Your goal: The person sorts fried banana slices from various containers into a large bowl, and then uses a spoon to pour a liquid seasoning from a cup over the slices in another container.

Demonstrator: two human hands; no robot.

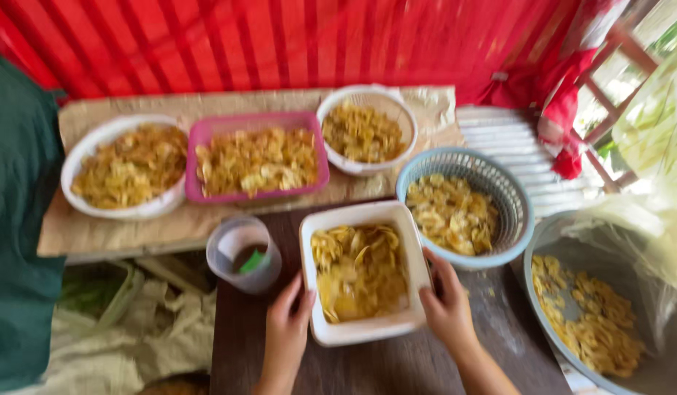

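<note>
Backdrop: red fabric is hung across the upper part of the frame, above a pale wooden board (170, 227) and a dark wooden table (397, 366) lower down.
White square tub: a white square tub (368, 333) is set at the lower centre of the frame on the dark table; it is filled with yellow banana slices (357, 267) that look wet.
Left hand: the left hand (289, 322) is laid flat against the tub's left wall, fingers together and pointing up; nothing is pinched.
Right hand: the right hand (444, 303) is wrapped over the tub's right rim, the fingers curled onto the edge.
Blue basket: a blue mesh basket (510, 197) of pale slices is seen just right of the tub, touching or almost touching its upper right corner.
Clear cup: a clear plastic cup (236, 252) with something green inside is placed just left of the tub.
Back row: a white bowl (86, 150), a pink rectangular tray (199, 135) and a white round basket (338, 102), all heaped with fried chips, are lined along the board.
Large basin: a grey basin (540, 300) lined with clear plastic and holding slices is cut off at the lower right.
Left edge: a dark green garment (16, 219) is seen at the far left.
</note>
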